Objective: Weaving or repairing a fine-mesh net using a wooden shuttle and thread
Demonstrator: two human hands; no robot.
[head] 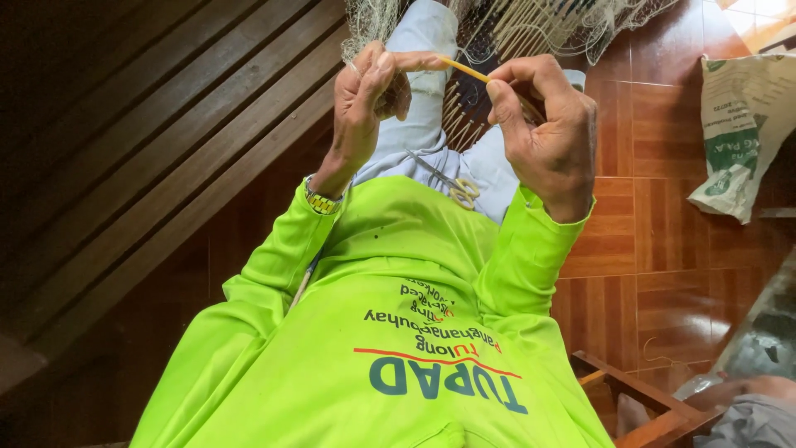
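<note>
Left hand and right hand are raised together, each pinching one end of a thin yellow netting needle. Pale fishing net hangs just beyond the fingers. Scissors lie on the lap, above the lime-green shirt; a printed sack rests on the brown tiled floor.

I see a thin, smooth yellow stick, plastic or bamboo, I cannot tell which. The net is fine pale mesh. The scissors are metal, the shirt matt cloth, the floor glossy wood, and the sack woven plastic.
</note>
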